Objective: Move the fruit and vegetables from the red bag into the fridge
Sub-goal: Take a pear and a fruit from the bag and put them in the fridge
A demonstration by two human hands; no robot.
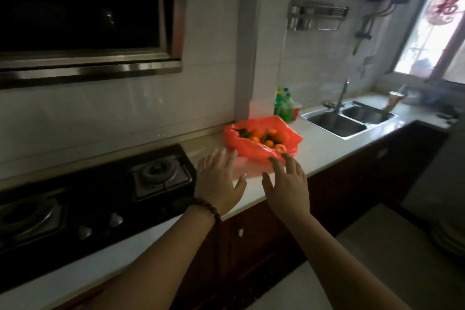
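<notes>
— Reaching in, nearest first: left hand [218, 182] and right hand [288, 187], both spread over the front edge of the table [324, 150], fingers [276, 163] straight and splayed, holding nothing. Beaded bracelet [206, 209] on the left wrist.

— Touching the red bag [264, 142] yet?

— Cannot tell; right fingertips at or just short of its near fold, left fingertips just beside its left corner.

— Bag itself?

— Thin, glossy plastic film, crumpled, mouth slumped open and lying flat on pale smooth table, between gas hob [95, 194] and double sink [348, 118]. Inside: round orange fruit [257, 132], smooth-skinned, several piled loose; something dark green [243, 132] among them, kind not clear.

— Risks from here?

— Probably rolling. Round fruit, slack film with no rim to speak of; tugging one fold likely to tip a few out toward the table edge and floor. Lifting by a single corner likely to spill the rest. Film possibly tearing under load if pinched hard.

— Anything else close?

— Hob to the left: black glass, metal pan rests, knobs near the left forearm; a stray elbow could nudge one. Farther back, green plastic bottles [284, 106] just behind the bag, easy to knock if the bag swings. Beyond, steel sink basins, tall tap [343, 93].

— Fridge?

— Not in view. Carry distance unknown; so gathering the mouth closed looks safer.
</notes>
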